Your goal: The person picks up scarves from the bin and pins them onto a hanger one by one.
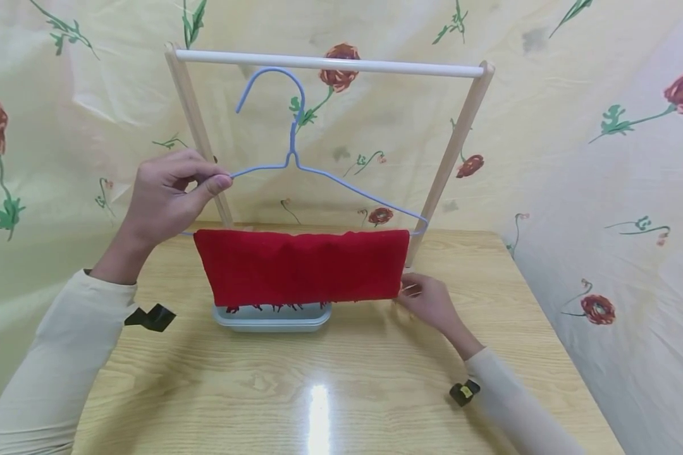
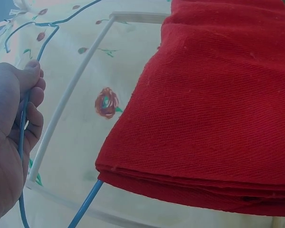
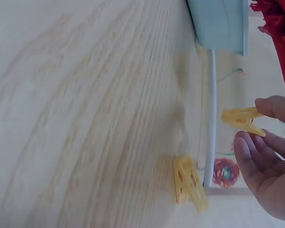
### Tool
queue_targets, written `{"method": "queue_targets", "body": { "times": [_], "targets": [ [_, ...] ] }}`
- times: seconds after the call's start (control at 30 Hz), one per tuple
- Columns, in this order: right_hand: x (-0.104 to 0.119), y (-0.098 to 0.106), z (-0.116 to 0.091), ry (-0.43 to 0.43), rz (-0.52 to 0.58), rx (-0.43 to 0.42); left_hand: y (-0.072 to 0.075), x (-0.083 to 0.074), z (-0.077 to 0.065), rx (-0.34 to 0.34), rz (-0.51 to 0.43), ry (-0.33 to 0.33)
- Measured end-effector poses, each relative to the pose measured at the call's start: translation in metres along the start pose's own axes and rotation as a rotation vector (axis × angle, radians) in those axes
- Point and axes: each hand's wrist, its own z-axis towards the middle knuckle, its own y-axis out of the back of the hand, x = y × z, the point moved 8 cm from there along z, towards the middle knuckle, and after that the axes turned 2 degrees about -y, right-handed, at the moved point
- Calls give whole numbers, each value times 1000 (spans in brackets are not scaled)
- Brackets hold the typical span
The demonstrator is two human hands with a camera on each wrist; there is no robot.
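My left hand (image 1: 167, 193) pinches the left shoulder of a blue wire hanger (image 1: 358, 188), holding it up in front of the rack. A red fringed scarf (image 1: 304, 265) is folded in layers over the hanger's bottom bar; its fringe hangs below. The hanger's hook stands under the rack's top rail, apart from it. In the right wrist view, the right hand (image 3: 270, 152) pinches a yellow clothespin (image 3: 240, 118) between thumb and fingers. That hand (image 1: 429, 303) is at the scarf's lower right corner in the head view, and the cloth partly hides its fingertips.
Behind the hanger stands a rack with wooden legs and a white top rail (image 1: 330, 62). A pale blue tray (image 1: 273, 325) sits on the wooden table (image 1: 250, 385) below the scarf. More yellow clothespins (image 3: 187, 183) lie on the table near the right hand. Flowered cloth (image 1: 546, 158) covers the wall.
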Motion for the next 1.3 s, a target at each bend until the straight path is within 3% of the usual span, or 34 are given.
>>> {"method": "queue_targets", "body": {
  "times": [0.53, 0.97, 1.3],
  "targets": [
    [4, 49, -23, -41, 100, -131, -5, 4, 2, 7, 4, -1],
    [26, 83, -36, 64, 54, -249, -8, 9, 2, 16, 13, 12],
    [60, 115, -41, 144, 93, -331, -11, 11, 1, 10, -10, 15]
  ]
}}
